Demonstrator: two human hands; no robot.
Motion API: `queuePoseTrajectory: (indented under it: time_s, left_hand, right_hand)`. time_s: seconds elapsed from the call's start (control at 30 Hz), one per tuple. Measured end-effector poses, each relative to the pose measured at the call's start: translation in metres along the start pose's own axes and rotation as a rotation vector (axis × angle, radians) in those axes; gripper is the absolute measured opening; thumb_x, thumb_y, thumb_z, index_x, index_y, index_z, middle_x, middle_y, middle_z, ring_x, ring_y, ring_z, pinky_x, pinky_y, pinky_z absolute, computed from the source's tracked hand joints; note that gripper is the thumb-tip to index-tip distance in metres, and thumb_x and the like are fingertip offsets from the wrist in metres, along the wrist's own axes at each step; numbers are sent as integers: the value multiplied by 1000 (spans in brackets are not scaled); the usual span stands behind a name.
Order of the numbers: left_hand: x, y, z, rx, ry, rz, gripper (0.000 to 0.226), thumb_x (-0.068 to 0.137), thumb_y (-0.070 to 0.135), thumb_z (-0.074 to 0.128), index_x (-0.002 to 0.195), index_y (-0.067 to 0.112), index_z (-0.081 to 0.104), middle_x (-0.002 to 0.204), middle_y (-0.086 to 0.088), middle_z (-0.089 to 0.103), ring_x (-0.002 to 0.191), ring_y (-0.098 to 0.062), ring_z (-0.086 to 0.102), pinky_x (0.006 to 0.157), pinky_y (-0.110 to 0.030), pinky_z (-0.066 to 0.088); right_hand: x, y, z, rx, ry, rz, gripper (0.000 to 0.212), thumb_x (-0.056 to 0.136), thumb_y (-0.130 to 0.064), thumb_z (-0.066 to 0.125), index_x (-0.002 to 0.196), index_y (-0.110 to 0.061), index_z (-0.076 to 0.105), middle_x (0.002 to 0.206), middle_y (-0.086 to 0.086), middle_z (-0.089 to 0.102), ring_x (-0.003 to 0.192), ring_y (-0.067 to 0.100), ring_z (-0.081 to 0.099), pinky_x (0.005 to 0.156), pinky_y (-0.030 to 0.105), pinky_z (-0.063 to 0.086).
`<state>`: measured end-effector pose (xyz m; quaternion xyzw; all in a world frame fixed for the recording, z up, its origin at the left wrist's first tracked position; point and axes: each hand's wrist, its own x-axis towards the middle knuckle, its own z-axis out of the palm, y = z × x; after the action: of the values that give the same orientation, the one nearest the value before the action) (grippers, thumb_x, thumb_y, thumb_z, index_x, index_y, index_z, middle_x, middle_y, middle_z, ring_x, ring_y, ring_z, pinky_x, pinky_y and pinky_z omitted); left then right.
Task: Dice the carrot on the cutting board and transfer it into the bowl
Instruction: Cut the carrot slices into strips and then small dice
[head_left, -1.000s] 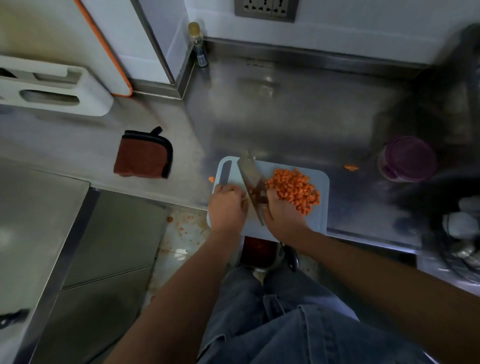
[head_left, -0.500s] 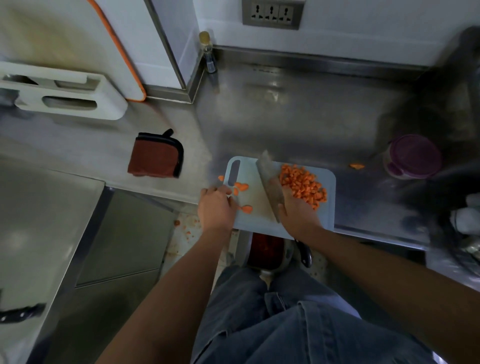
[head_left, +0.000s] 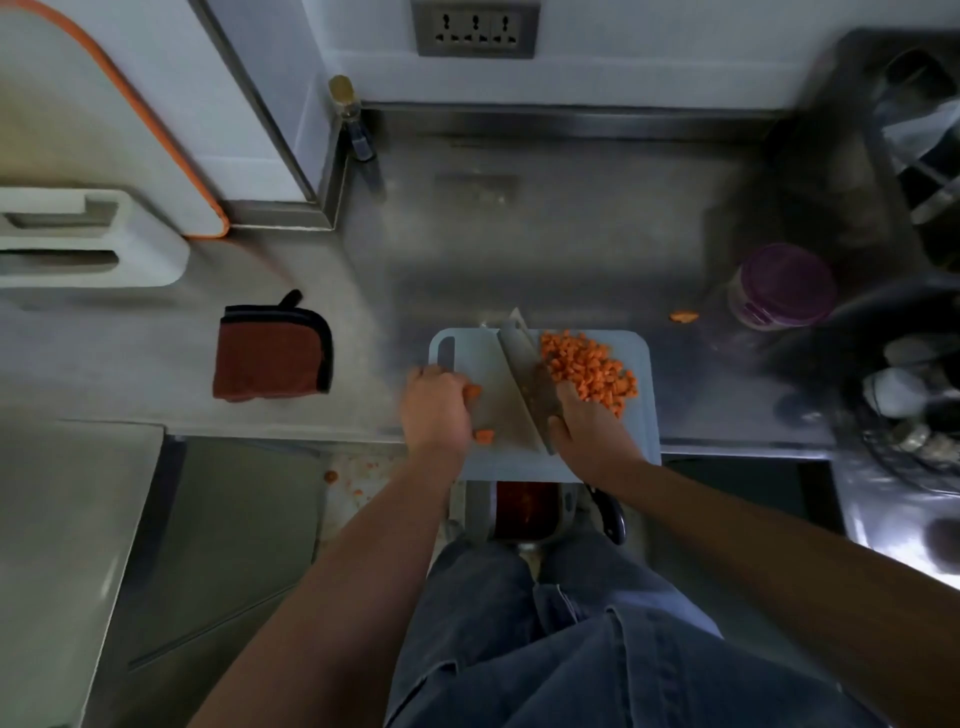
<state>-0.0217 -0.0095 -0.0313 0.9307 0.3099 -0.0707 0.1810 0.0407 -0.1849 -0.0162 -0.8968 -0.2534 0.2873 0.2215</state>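
Gripping the knife (head_left: 524, 384) in curled right hand (head_left: 587, 423) fingers beside the diced carrot (head_left: 587, 369), left hand (head_left: 434, 405) fingers curled against a carrot piece (head_left: 471, 391), grasp unclear.

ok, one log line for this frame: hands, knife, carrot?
left hand: on cutting board by loose carrot pieces, grip unclear | right hand: grips cleaver, blade over board | diced carrot: piled right of blade

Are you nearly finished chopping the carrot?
Mostly. Done: a big pile of diced carrot sits on the right of the cutting board. In hand: the right hand grips the knife while the left hand holds a carrot chunk, another lying loose nearby. Left: dice those, then move everything into the bowl, which I can't clearly pick out.
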Motion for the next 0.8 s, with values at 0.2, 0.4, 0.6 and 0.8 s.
queuePoseTrajectory:
  time_s: [0.2, 0.4, 0.6, 0.8]
  left_hand:
    - [6, 15, 9, -137, -56, -16, 13, 82, 13, 70, 88, 23, 77, 91, -3, 64, 91, -23, 59, 70, -31, 54]
    - [5, 37, 17, -130, -9, -15, 13, 88, 14, 62, 83, 19, 73, 84, -1, 69, 84, -19, 63, 60, -28, 41]
    - [7, 36, 24, -254, -2, -114, 11, 88, 19, 64, 84, 20, 75, 83, 4, 71, 75, -13, 64, 58, -23, 37]
    - [9, 34, 28, -280, -11, -147, 9, 87, 20, 65, 83, 21, 73, 81, 5, 69, 73, -11, 62, 59, -22, 42]
  right_hand:
    - [-1, -3, -3, -9, 15, -6, 21, 100, -16, 42, 120, -10, 40, 66, -5, 48, 54, 6, 45, 47, 20, 26]
    - [0, -7, -4, -48, 38, -26, 14, 100, -18, 40, 113, -12, 40, 68, -5, 49, 55, 8, 46, 48, 24, 28]
    - [5, -9, -3, -109, 31, -43, 20, 99, -19, 41, 119, -14, 39, 75, 0, 56, 60, 17, 53, 53, 26, 36]
    - [8, -14, 4, -152, -54, -1, 24, 97, -16, 42, 120, -16, 35, 86, 6, 61, 76, 24, 62, 72, 44, 56]
